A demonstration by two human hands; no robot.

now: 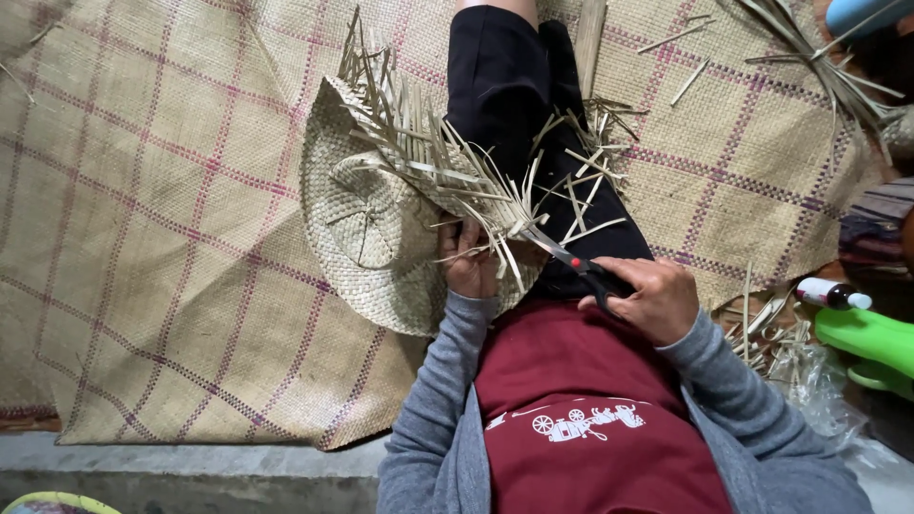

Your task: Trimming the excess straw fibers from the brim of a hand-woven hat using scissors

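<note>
The left hand (468,269) is gripping the edge of a woven straw hat (376,224), its fingers curled shut around the rim where loose straw strips (447,157) are sticking out. The hat is lying mostly beyond and to the left of this hand, resting over the person's lap and the woven mat (152,190) on the floor. The right hand (647,297) is closed around the black handles of a pair of scissors (571,262), which is pointing from this hand toward the left hand. The blades are sitting among the loose strip ends just beside the left hand's fingertips; how far apart the blades are standing cannot be told. The two hands are lying near each other, with the scissors bridging the gap between them. Cut straw pieces (762,333) are lying on the mat to the right of the right hand, and a small bottle (830,294) is lying farther right, beside a green plastic thing (871,345).
</note>
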